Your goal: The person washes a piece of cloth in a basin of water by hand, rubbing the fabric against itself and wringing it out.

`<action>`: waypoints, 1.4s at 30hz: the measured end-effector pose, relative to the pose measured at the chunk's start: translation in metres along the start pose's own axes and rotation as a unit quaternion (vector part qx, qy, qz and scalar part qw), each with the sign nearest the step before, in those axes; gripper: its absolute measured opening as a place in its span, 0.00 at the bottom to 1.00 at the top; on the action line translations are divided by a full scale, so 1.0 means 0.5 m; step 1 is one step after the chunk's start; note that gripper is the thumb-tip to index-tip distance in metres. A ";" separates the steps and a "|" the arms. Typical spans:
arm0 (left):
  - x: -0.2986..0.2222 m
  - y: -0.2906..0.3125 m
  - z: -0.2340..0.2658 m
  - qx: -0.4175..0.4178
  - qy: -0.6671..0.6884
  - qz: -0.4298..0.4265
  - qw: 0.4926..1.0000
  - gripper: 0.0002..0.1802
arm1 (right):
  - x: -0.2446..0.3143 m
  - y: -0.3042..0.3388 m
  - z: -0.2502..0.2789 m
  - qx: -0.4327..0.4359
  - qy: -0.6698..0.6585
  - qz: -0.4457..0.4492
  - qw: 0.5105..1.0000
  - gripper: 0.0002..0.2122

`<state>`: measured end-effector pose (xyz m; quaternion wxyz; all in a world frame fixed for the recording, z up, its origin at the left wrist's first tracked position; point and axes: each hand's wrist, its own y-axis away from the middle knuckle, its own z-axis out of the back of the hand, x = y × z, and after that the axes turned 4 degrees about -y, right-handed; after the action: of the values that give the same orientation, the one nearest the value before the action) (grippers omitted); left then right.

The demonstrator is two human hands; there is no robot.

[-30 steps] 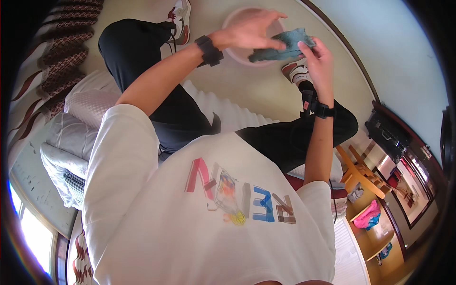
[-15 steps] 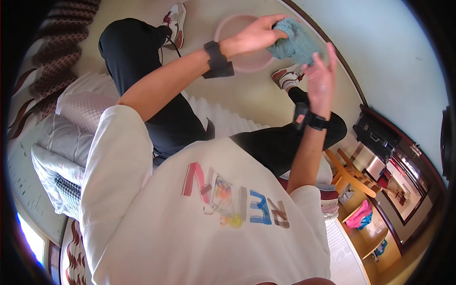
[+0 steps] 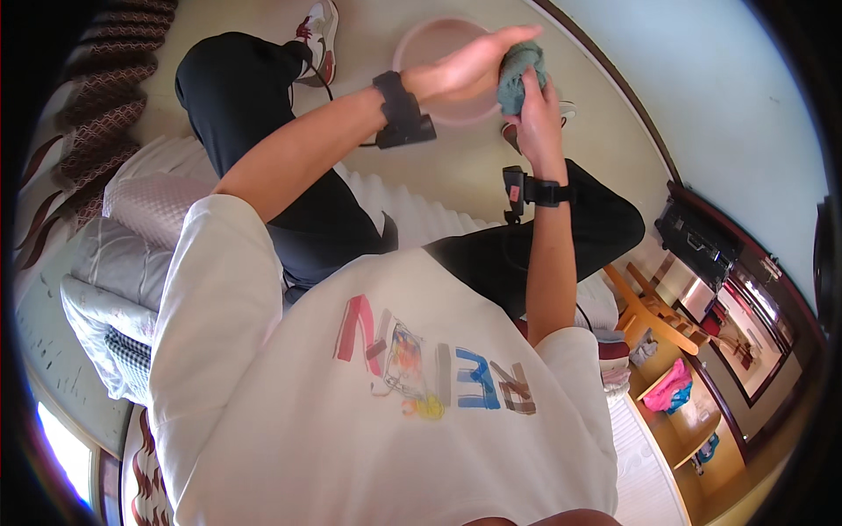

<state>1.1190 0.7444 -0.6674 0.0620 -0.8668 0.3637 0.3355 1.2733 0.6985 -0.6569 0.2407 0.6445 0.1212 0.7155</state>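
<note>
My left hand (image 3: 456, 74) has its fingers stretched out nearly flat, not clenched, their tips pressed against the near side of the cloth (image 3: 519, 74). The right hand (image 3: 535, 123) comes up from below with its fingers wrapped around the cloth's lower part, gripping it. So the cloth sits between the two sets of fingers, just past the left fingertips and above the right palm, its long axis running roughly up and down; I judge the right hand bears it. It looks like a bunched teal-grey rag, thick and soft, with no flat edge showing. Behind the fingers lies a round pink basin (image 3: 430, 44) on the pale floor (image 3: 456, 175).
</note>
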 end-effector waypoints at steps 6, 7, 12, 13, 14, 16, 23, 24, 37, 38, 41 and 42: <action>0.007 0.015 0.020 -0.001 -0.695 -0.247 0.675 0.43 | -0.008 -0.056 0.084 0.095 -0.099 -0.101 0.985 0.14; -0.008 0.015 0.020 0.015 -0.744 -0.282 0.606 0.36 | -0.010 -0.081 0.110 0.204 -0.119 -0.120 0.964 0.16; -0.032 -0.021 0.012 0.089 -0.752 -0.425 0.497 0.37 | 0.032 -0.078 0.125 0.214 -0.094 -0.170 0.957 0.15; -0.033 -0.038 0.012 0.111 -0.828 -0.289 0.468 0.26 | 0.045 -0.078 0.135 0.254 -0.089 -0.160 0.950 0.16; -0.025 -0.057 0.013 0.113 -0.827 -0.290 0.469 0.26 | 0.051 -0.081 0.147 0.293 -0.083 -0.148 0.941 0.16; -0.029 -0.109 0.034 0.149 -0.842 -0.401 0.329 0.17 | 0.067 -0.106 0.161 0.323 -0.069 -0.146 0.933 0.16; -0.093 -0.210 0.001 0.226 -0.817 -0.366 0.384 0.09 | 0.142 -0.109 0.142 0.293 0.153 -0.055 0.942 0.12; -0.102 -0.225 -0.004 0.229 -0.818 -0.367 0.380 0.09 | 0.143 -0.121 0.148 0.291 0.150 -0.051 0.943 0.12; -0.095 -0.319 -0.024 0.142 -0.893 -0.227 0.362 0.16 | 0.070 -0.261 0.175 0.155 0.295 0.220 0.917 0.14; -0.100 -0.314 -0.027 0.148 -0.899 -0.212 0.353 0.17 | 0.077 -0.253 0.166 0.139 0.328 0.245 0.902 0.14; -0.112 -0.301 -0.040 0.149 -0.910 -0.177 0.345 0.18 | 0.103 -0.221 0.149 0.110 0.388 0.265 0.876 0.15; -0.113 -0.297 -0.049 0.145 -0.912 -0.160 0.350 0.18 | 0.104 -0.220 0.152 0.102 0.403 0.262 0.871 0.15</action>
<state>1.2031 0.8773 -0.6334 0.5322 -0.0470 -0.0194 0.8451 1.3657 0.8081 -0.6546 -0.0928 0.3296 0.1067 0.9335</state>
